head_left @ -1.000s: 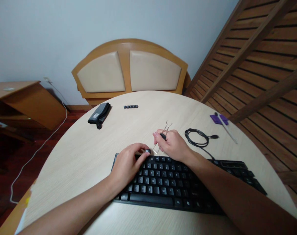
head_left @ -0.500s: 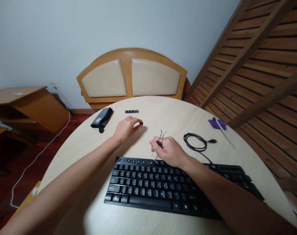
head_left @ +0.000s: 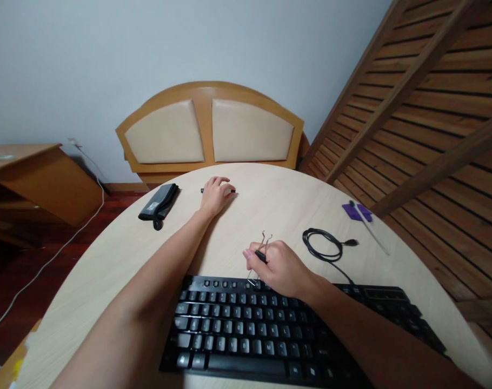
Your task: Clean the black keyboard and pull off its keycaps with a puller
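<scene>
My left hand [head_left: 214, 196] reaches to the far side of the round table, its thumb and finger closed on a small black keycap [head_left: 232, 191]. Behind that hand lies a row of black keycaps [head_left: 203, 190], mostly hidden by it. In my right hand [head_left: 281, 266] is a wire keycap puller [head_left: 261, 256] with a black handle, gripped in a fist. The puller's wire ends point both away from me and down towards the top row of the black keyboard [head_left: 246, 366]. Bare spots with exposed switches show along that top row.
A dark folded pouch [head_left: 160, 203] lies at the left of the table [head_left: 282, 208]. To the right are the coiled USB cable [head_left: 323, 254], a purple cloth [head_left: 353, 212] and a thin brush [head_left: 370, 229] across it. A headboard [head_left: 207, 119] stands behind the table.
My left hand has moved away from me with the keycap, to the row of keycaps. My right hand still grips the puller over the keyboard's top edge. The view has shifted slightly.
</scene>
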A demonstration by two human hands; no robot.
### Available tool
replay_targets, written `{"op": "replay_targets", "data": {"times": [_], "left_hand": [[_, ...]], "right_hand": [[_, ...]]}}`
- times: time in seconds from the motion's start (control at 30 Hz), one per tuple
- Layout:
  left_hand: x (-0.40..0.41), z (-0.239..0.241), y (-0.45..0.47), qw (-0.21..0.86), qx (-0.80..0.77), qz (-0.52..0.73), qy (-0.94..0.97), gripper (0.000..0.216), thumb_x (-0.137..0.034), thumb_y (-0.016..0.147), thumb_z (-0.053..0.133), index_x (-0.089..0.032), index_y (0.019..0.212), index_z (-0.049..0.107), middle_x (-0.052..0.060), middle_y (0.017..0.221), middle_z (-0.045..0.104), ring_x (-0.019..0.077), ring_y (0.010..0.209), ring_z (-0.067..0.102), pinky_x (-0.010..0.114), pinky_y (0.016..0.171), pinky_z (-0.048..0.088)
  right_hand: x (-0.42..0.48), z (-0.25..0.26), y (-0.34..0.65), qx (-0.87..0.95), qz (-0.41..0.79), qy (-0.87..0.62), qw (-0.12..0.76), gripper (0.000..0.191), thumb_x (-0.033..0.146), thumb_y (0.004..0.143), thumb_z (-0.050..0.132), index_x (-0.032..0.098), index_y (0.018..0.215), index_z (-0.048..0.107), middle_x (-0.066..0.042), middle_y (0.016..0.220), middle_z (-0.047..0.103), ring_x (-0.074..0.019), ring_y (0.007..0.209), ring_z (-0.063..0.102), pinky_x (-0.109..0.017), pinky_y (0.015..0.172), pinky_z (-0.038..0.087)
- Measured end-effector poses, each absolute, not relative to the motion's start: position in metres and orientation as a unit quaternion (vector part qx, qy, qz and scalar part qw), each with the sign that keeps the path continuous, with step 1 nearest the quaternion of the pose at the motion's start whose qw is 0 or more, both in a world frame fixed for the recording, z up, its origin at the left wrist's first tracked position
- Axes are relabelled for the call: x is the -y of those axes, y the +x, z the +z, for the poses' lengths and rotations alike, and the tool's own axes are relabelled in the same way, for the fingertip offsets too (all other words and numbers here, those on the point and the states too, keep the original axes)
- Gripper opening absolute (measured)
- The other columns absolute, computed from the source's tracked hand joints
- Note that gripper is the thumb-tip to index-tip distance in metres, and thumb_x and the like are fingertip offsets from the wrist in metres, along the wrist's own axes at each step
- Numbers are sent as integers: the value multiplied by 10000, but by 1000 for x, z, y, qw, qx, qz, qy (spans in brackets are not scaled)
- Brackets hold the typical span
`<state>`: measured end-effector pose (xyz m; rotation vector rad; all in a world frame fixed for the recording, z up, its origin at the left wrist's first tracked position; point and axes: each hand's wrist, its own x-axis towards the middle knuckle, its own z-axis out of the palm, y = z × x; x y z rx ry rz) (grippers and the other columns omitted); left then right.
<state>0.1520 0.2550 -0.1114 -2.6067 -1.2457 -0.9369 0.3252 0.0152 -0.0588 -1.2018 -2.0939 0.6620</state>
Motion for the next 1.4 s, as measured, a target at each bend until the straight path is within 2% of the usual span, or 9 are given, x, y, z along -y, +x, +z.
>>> {"op": "replay_targets", "data": {"times": [0.3,0.5,0.9,1.4], "left_hand": [[-266,-117,153,48,475,-311,-822,112,-294,898,726,-257,984,787,83,1237,674,331,1228,481,479,1025,420],[-269,-119,152,40,497,-307,-811,125,-281,909,697,-257,990,789,88,1204,688,338,1201,492,486,1003,428],[-268,-119,151,37,505,-297,-810,156,-261,907,678,-222,1019,779,106,1163,703,333,1173,508,476,996,441],[-273,-126,148,36,500,-302,-811,181,-236,919,629,-218,1034,769,108,1179,695,328,1160,519,468,989,448]], "right_hand": [[-15,-57,324,793,248,-463,308,400,332,1007,419,194,701,636,-5,618,671,-119,531,600,-264,605,430],[-14,-58,324,790,254,-467,304,416,352,1010,407,195,703,639,-25,656,697,-132,573,628,-268,636,456],[-15,-58,324,794,246,-466,302,411,349,1010,411,193,702,635,-11,628,666,-125,562,610,-267,627,434],[-15,-59,324,791,251,-470,299,416,357,1014,414,198,710,649,-22,673,701,-132,588,627,-274,651,455]]}}
